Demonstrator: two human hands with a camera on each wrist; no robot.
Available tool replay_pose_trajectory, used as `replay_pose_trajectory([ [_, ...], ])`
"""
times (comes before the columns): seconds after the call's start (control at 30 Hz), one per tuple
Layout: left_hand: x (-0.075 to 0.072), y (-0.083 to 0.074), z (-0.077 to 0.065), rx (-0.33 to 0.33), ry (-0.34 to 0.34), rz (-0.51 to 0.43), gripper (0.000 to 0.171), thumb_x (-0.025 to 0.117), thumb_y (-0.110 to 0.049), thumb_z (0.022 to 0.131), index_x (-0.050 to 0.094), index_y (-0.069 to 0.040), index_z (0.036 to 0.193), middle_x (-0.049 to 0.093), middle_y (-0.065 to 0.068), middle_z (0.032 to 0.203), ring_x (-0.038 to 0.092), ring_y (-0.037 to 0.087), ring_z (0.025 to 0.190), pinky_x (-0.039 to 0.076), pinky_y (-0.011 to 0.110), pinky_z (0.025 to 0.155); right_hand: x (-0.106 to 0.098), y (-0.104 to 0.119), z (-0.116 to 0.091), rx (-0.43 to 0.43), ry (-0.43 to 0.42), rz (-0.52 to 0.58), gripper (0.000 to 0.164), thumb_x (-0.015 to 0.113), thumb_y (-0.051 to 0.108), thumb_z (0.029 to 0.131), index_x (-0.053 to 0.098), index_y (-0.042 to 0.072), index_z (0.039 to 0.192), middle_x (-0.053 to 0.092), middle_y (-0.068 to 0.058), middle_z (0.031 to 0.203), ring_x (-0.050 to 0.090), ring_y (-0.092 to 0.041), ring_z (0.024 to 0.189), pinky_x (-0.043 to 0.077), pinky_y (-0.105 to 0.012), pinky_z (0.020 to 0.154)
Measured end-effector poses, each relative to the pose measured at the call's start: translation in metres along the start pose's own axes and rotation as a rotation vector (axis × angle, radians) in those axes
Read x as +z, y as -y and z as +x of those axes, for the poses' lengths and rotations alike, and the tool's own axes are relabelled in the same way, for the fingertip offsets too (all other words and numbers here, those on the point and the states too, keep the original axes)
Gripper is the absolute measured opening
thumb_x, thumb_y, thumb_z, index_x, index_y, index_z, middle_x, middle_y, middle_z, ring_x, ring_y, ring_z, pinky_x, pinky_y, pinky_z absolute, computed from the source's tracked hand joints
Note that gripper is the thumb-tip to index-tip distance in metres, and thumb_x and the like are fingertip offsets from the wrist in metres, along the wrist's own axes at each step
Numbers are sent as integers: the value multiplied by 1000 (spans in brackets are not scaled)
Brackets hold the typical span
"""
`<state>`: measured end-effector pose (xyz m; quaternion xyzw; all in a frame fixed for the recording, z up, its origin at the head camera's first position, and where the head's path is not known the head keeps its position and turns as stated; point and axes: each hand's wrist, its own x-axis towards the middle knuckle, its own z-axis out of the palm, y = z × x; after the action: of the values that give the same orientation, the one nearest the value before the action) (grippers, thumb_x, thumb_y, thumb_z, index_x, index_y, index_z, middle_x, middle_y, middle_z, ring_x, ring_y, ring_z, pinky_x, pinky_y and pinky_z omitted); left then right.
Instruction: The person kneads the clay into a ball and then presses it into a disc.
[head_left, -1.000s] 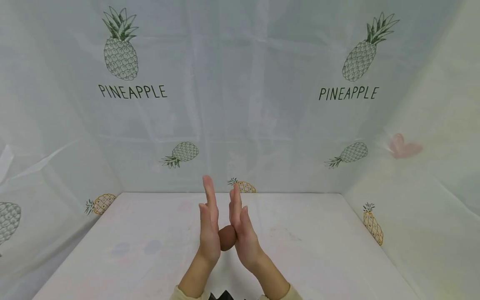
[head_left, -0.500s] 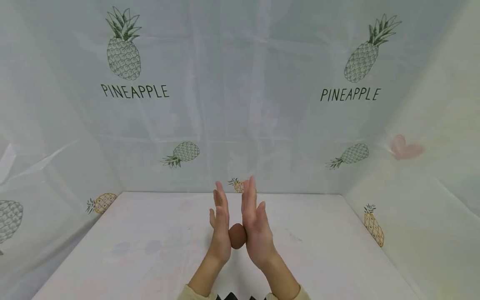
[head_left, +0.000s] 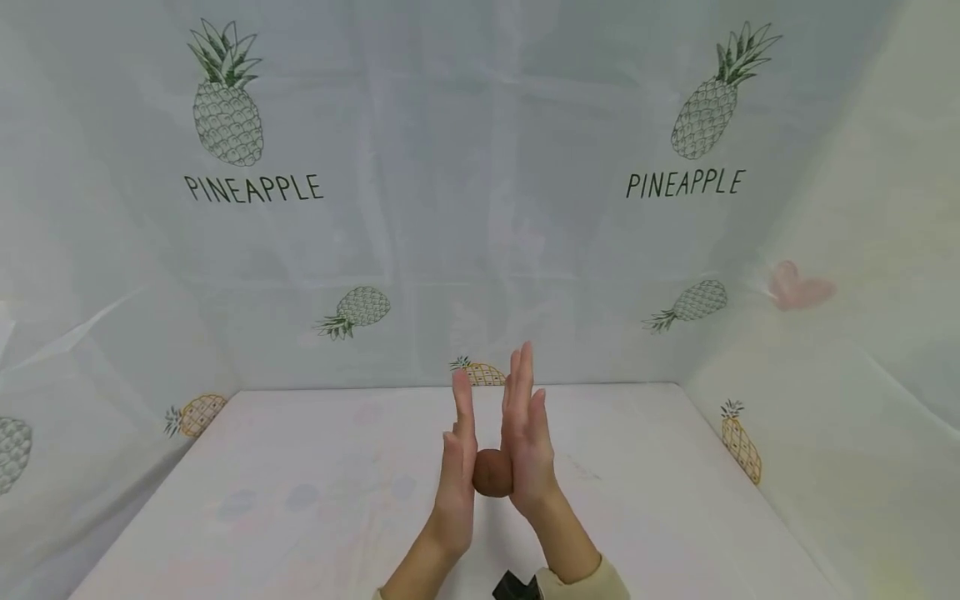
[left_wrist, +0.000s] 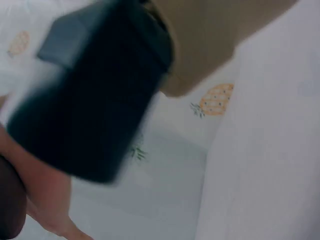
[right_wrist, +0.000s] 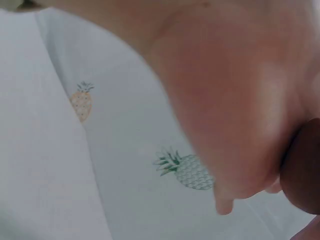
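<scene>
A brown ball [head_left: 492,473], smooth and roughly round like modelling clay, is pressed between two facing palms above the table in the head view. My left hand [head_left: 457,479] touches its left side, fingers straight and pointing up and away. On the other side my right hand [head_left: 531,454] presses flat against it, its fingers straight too. Part of the ball [left_wrist: 10,200] shows at the left edge of the left wrist view. In the right wrist view, the ball [right_wrist: 302,170] sits against the palm [right_wrist: 230,110] at the right edge.
A white table [head_left: 300,517] spreads beneath the hands. Pale sheeting [head_left: 450,167] printed with pineapples surrounds it at the back and both sides. A dark block-like device [head_left: 516,586] is by the right sleeve [head_left: 585,583]; a dark blurred block [left_wrist: 95,95] covers much of the left wrist view.
Both hands and the ball have shifted to the right. Against half a second ago, the right hand sits farther forward and the left hand farther back, with the ball still between the palms.
</scene>
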<state>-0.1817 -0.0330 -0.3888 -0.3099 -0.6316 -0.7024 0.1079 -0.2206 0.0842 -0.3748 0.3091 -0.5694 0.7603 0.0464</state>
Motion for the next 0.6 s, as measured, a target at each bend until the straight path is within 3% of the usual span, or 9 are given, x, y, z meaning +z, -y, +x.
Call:
replay_pose_trajectory([
  [0.13, -6, -6, 1, 5, -32, -20, 60, -10, -49, 110, -13, -36, 168, -17, -21, 176, -20, 4, 160, -21, 62, 122, 7, -11, 0, 9, 9, -60, 62, 0, 59, 111, -13, 42, 168, -16, 23, 173, -22, -10, 160, -22, -65, 121],
  [0.3, -20, -12, 3, 0, -102, -12, 61, -9, -53, 109, -12, -39, 168, -16, -25, 175, -20, 2, 160, -22, 57, 124, 20, -22, -3, 93, 107, -100, 60, -3, 58, 111, -14, 43, 167, -19, 23, 173, -23, -8, 159, -21, -64, 122],
  [0.47, -35, -12, 7, 10, -180, 9, 63, -4, -60, 109, -10, -40, 168, -15, -28, 174, -19, 1, 159, -22, 53, 124, 32, -19, -8, 183, 208, -58, 58, -3, 60, 110, -15, 47, 166, -18, 19, 174, -20, -9, 160, -20, -63, 123],
  [0.6, -43, -4, 9, -9, -245, 46, 63, 0, -62, 109, -10, -43, 168, -16, -30, 172, -21, 0, 158, -23, 56, 124, 36, -10, -12, 206, 237, -20, 59, -4, 61, 110, -16, 47, 166, -17, 18, 174, -19, -16, 162, -19, -65, 123],
])
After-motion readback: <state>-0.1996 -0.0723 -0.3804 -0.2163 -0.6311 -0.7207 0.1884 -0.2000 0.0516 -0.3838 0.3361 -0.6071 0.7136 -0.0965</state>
